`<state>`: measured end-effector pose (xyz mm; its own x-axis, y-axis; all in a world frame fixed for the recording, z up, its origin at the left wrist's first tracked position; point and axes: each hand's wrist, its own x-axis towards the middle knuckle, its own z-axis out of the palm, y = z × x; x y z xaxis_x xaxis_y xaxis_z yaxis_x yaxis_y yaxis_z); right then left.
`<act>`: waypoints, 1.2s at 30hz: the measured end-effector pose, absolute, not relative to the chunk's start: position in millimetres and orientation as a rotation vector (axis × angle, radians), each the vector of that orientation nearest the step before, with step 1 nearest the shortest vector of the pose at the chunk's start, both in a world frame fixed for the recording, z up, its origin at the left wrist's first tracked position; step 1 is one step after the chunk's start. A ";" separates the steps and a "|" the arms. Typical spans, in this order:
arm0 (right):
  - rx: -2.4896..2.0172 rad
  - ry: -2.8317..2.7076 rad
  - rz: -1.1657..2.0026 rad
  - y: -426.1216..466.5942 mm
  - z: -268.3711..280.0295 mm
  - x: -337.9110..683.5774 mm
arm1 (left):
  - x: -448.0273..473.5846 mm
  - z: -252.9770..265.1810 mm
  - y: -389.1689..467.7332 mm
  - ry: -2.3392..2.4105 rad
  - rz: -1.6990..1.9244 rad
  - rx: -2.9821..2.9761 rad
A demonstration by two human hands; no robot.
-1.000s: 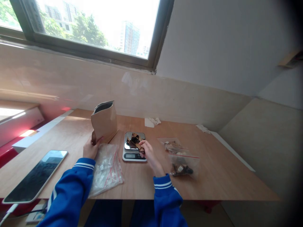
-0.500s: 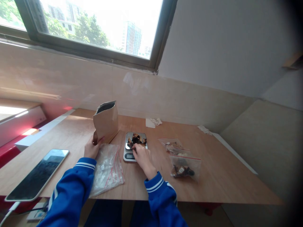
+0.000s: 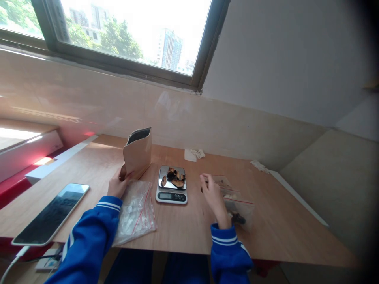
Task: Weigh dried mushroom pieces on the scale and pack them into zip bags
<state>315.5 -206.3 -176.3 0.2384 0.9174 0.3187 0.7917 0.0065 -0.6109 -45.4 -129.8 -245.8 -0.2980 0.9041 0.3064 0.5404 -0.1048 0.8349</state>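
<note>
My left hand (image 3: 117, 184) grips the lower near corner of a brown kraft paper bag (image 3: 137, 154), which stands upright with its dark-lined mouth open. Beneath that hand's fingers lies a stack of clear zip bags (image 3: 134, 213) with red seals. Curled, dark-edged dried slices (image 3: 171, 177) rest on the steel plate of a small digital scale (image 3: 172, 197); its display digits are too small to read. My right hand (image 3: 213, 197) hovers to the right of the scale, fingers pinched on a small dark piece, seemingly a dried slice. It partly covers a filled zip bag (image 3: 244, 215).
More small filled zip bags (image 3: 223, 181) lie behind my right hand. A phone (image 3: 51, 215) with a white cable is at the table's left. Torn white paper (image 3: 194, 154) lies near the wall, below the window. The table's front edge (image 3: 183, 251) is close to my body.
My right hand has moved right, away from the scale to beside the filled zip bags, leaving the scale's display and slices uncovered. My left hand stays at the paper bag. The view shifts slightly.
</note>
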 end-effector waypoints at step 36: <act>-1.677 -1.635 0.360 -215.2 -186.8 276.0 | -43.1 -239.8 -140.3 1.836 1.312 1.606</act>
<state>276.0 -215.2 -186.8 0.1434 0.9442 0.2966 0.7321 0.1005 -0.6738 -43.1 -140.3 -239.8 -0.2823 0.9145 0.2897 0.5703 -0.0829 0.8173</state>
